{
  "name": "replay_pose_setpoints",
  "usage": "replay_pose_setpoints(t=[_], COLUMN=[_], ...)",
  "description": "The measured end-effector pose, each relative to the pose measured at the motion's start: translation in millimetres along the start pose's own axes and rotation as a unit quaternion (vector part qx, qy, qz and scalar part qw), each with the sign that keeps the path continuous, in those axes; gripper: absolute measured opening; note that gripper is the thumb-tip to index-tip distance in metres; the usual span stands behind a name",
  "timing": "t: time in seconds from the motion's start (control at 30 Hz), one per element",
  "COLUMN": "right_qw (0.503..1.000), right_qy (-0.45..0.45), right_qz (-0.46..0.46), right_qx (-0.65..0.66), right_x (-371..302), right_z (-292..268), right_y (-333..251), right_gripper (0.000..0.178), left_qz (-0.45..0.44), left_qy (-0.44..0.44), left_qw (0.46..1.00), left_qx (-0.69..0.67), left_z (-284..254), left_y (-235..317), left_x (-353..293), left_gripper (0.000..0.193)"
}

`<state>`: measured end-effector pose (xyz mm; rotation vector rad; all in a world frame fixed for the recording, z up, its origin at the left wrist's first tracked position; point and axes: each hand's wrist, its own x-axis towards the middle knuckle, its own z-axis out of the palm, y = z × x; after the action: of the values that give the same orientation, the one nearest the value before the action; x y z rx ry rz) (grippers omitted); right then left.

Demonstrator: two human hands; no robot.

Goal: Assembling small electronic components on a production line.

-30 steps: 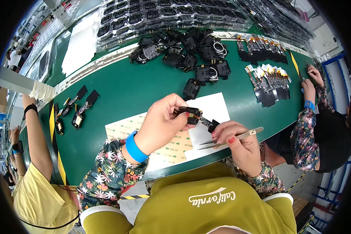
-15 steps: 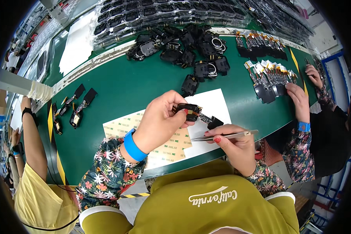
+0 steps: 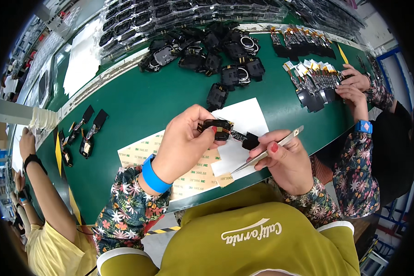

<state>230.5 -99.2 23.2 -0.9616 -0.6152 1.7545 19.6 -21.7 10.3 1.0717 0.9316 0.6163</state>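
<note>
Left hand (image 3: 181, 138): I'm clamping a black plastic housing (image 3: 221, 130) over the white paper (image 3: 248, 118)
Right hand (image 3: 287, 163): I'm gripping metal tweezers (image 3: 287, 139), tips sitting at a tan adhesive square (image 3: 225, 180)
Desk (image 3: 133, 106): green, with a housing pile (image 3: 193, 60) chilling farther back

the person's left hand (image 3: 186, 133) pinches a black casing (image 3: 223, 130) above the white paper (image 3: 247, 115); the right hand (image 3: 290, 163) holds tweezers (image 3: 275, 146), their tips at a small tan piece (image 3: 225, 180) by the patterned tan sheet (image 3: 195, 179).

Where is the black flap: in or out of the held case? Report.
Out: the black flap extends beyond the case in the left hand, joined by a strip.
</note>
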Motion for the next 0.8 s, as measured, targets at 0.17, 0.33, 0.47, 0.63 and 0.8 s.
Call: replay_pose_setpoints(t=[0.17, 0.33, 0.47, 0.63, 0.8], right_qw=[0.997, 0.985, 0.969, 0.943, 0.872], right_qy=[0.034, 0.063, 0.081, 0.079, 0.063], right_qz=[-0.059, -0.136, -0.192, -0.259, -0.346], right_qx=[0.022, -0.082, -0.131, -0.195, -0.342], right_x=[13.2, 25.6, 25.1, 27.0, 27.9], right_z=[2.3, 11.5, 13.9, 15.4, 14.2], right_y=[-12.4, -4.7, 2.5, 10.0, 11.7], right_gripper=[0.021, 0.022, 0.021, 0.017, 0.016], left_qz=[-0.007, 0.005, -0.008, -0.010, -0.007], left_qy=[-0.010, -0.007, 0.000, -0.003, -0.004], left_qw=[1.000, 1.000, 0.997, 0.997, 0.996], left_qx=[0.006, -0.025, -0.071, -0.074, -0.086], left_z=[-3.6, -5.4, -1.2, -3.3, -2.9], left_y=[-0.6, -1.5, 9.3, 10.6, 7.3], left_x=[3.1, 2.7, 0.5, -1.5, -2.5], left_gripper=[0.010, 0.011, 0.012, 0.011, 0.010])
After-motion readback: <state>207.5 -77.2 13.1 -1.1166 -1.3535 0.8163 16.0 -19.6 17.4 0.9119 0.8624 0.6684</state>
